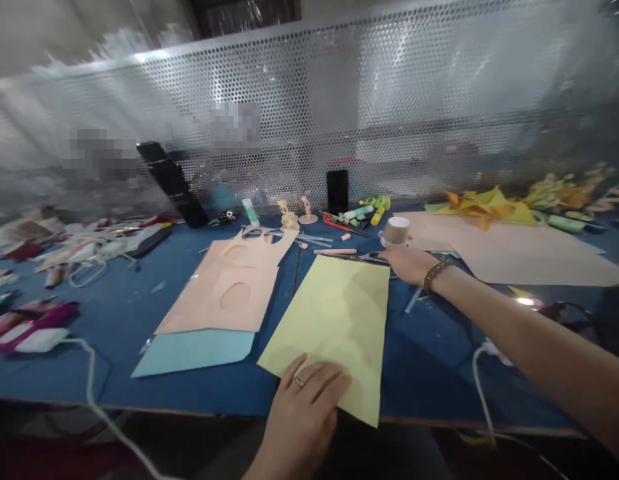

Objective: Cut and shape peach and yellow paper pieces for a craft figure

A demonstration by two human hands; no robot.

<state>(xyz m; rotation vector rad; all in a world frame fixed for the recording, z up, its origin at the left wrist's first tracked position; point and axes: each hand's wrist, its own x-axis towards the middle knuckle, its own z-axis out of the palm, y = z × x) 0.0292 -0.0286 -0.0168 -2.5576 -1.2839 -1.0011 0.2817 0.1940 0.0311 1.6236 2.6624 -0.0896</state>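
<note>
Blue counter (199, 390), perforated screen (299, 100) behind; left hand (309, 403) lies open on the near end of the yellow sheet (334, 313), steadying it. Right hand (408, 264) meets apparent scissors (370, 257) by its far corner, grip unclear; lifting them would need a secure hold.

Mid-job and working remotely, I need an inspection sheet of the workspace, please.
Surface: blue table, small scraps on it.
Things at hand: yellow sheet, one corner at the near edge; scissors beyond it.
Clutter: peach sheet over blue sheet; glue stick, more items along the back.
Hands: left hand resting on the yellow sheet; right hand at the scissors, grip unclear.
Cables: white cables over the near edge, left and right.
Surroundings: perforated metal screen behind.
</note>
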